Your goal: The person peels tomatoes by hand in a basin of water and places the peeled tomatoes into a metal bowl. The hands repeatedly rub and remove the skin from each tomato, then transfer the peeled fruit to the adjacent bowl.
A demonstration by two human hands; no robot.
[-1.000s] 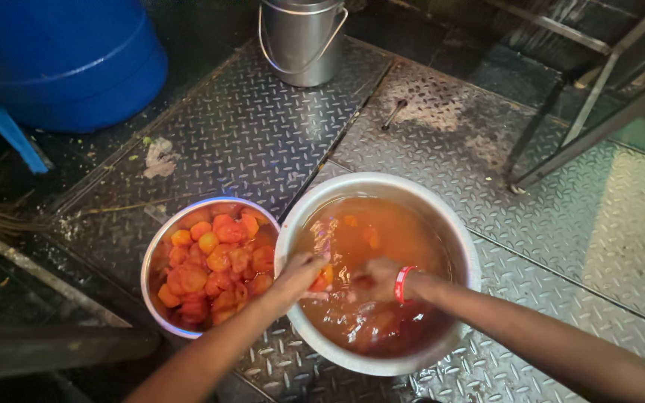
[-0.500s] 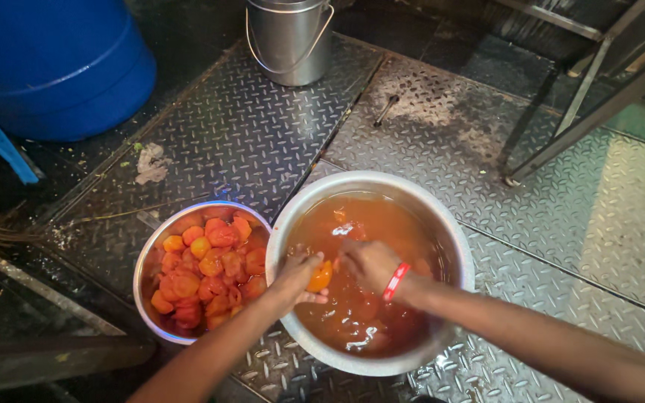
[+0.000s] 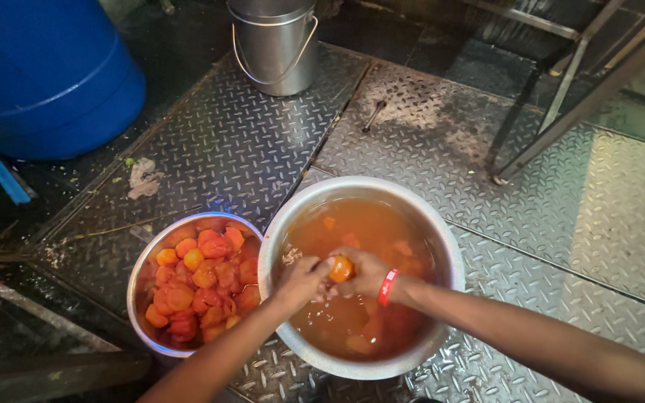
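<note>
A large metal basin [image 3: 449, 254] full of murky orange water stands on the chequered steel floor. Over its near-left side, my left hand [image 3: 300, 282] and my right hand [image 3: 366, 272] meet around one orange-yellow tomato [image 3: 340, 268], held just above the water. A red band circles my right wrist. More tomatoes show dimly under the water. To the left, touching the basin, a smaller metal bowl [image 3: 143, 261] holds several peeled red and orange tomatoes [image 3: 203, 280].
A lidded steel pail [image 3: 276, 46] with a wire handle stands at the top centre. A big blue plastic drum [image 3: 42, 71] fills the top left. Metal frame legs [image 3: 561, 97] cross the top right. A scrap of peel [image 3: 142, 177] lies on the floor plate.
Both hands have come up out of the water and closed together on one tomato at the basin's near-left side. The view has shifted slightly down and right.
</note>
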